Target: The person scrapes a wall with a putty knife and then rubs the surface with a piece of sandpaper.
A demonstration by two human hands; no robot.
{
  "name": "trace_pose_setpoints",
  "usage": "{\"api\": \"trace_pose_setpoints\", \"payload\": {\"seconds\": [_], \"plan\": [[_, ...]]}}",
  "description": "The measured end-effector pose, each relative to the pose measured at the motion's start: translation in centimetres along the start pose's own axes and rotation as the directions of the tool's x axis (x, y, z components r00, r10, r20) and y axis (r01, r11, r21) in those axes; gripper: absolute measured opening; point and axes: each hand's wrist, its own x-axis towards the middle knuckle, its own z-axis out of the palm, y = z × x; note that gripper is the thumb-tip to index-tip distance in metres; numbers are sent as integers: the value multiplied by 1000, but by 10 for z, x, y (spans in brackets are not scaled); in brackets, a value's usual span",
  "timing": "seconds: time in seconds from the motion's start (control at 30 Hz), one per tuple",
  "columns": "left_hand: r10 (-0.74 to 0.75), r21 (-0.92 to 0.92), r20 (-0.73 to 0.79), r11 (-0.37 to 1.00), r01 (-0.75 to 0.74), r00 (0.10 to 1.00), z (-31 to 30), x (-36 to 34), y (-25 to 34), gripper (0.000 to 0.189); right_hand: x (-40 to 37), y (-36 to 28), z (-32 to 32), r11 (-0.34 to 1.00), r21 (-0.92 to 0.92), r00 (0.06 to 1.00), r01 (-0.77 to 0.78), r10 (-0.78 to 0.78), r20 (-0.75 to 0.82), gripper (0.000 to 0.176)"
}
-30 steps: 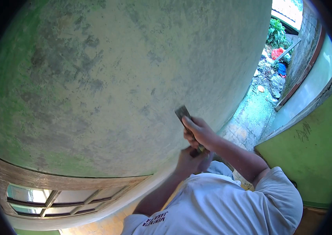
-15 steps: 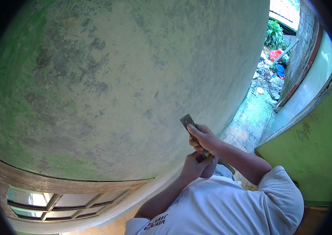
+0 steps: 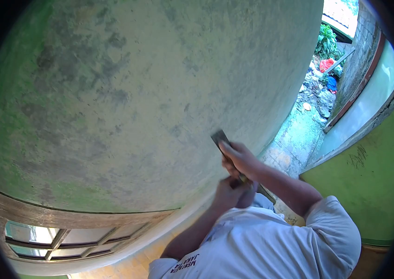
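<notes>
A flat, dark scraper point(image 3: 218, 136) slants up toward the wall, its squared end poking out past my fingers. My right hand point(image 3: 239, 159) is wrapped round it, with the thumb laid along the upper face. Just below, my left hand point(image 3: 228, 191) is closed at the lower end of the scraper, close to the right. Its fingers hide most of that end. In this view the squared tip overlaps the wall point(image 3: 150, 93), whose surface is patchy with off-white, grey and green.
A wood-framed window point(image 3: 62, 239) lies at lower left. To the right, a narrow paved passage point(image 3: 294, 139) leads to rubble, a red bag point(image 3: 326, 65) and a green plant point(image 3: 327, 41). A green wall point(image 3: 359, 186) with dark scribbles borders it.
Both hands have shifted slightly up and left with the scraper, which stays in their grip. The view has moved a little.
</notes>
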Motion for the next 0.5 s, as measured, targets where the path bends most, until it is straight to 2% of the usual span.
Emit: {"api": "trace_pose_setpoints", "payload": {"seconds": [0.03,0.07,0.1,0.17,0.2,0.27,0.3,0.33,0.37,0.43,0.47,0.5], "plan": [[-81,-77,-25,994,79,996,-4,5,6,32,8,-7,3,1000,1,1000,-17,17,-4,42],[60,-171,-13,983,-61,998,-12,14,17,32,17,-16,7,996,23,996,87,-87,30,42],[59,-176,-16,983,-61,998,-15,11,21,32,22,-22,8,979,46,978,197,-200,66,42],[26,34,45,999,-27,999,-19,10,29,31,15,-22,9,983,38,982,180,-181,48,42],[20,66,39,998,-23,999,-16,6,27,32,11,-17,8,990,29,990,140,-141,25,42],[12,14,43,1000,-12,999,-4,-5,3,29,1,-4,5,993,26,993,115,-115,0,42],[10,-43,46,999,-8,999,0,-8,-1,27,-7,3,3,998,48,999,49,-49,9,42],[6,22,70,1000,-8,997,1,-10,-4,29,-9,5,2,997,68,1000,-22,21,19,42],[11,22,71,1000,-13,997,-1,-5,-6,29,-4,3,0,998,65,1000,-19,17,18,42],[-97,67,6,993,96,995,-6,9,17,29,7,-17,3,996,-32,995,77,-79,-64,42],[12,-168,52,986,-3,999,-12,16,39,28,15,-35,8,989,13,989,145,-145,-28,42],[18,-170,49,985,-9,999,-14,17,49,28,13,-40,8,989,8,989,147,-147,-24,42]]}}
